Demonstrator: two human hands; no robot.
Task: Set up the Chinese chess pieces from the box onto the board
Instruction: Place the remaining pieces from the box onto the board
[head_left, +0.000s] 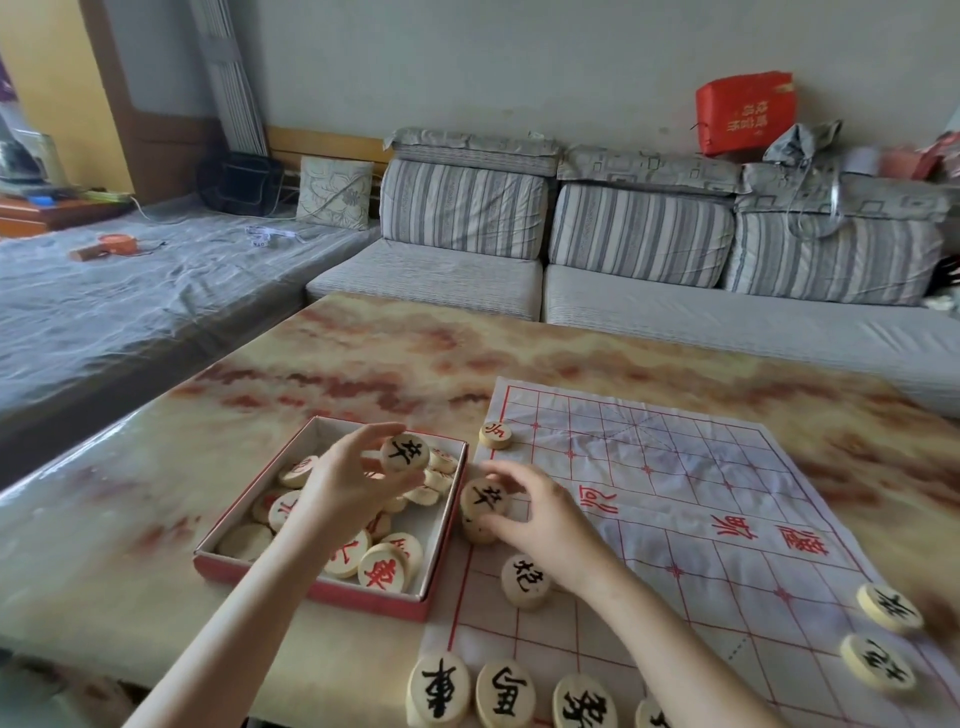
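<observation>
From the head camera, our left hand (345, 480) pinched a black-marked piece (405, 453) above the red box (322, 590), where loose pieces (382, 569) lay. Our right hand (540, 512) gripped a second black piece (484, 500) at the left edge of the board (701, 467), just beside the box.

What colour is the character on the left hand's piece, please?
Black on the piece, head view.

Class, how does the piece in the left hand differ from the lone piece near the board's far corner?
The left-hand piece bears a black character; the corner piece a red one. The left-hand piece is lifted, tilted, over the box; the corner piece lies flat on the board. Both are pale discs.
</observation>
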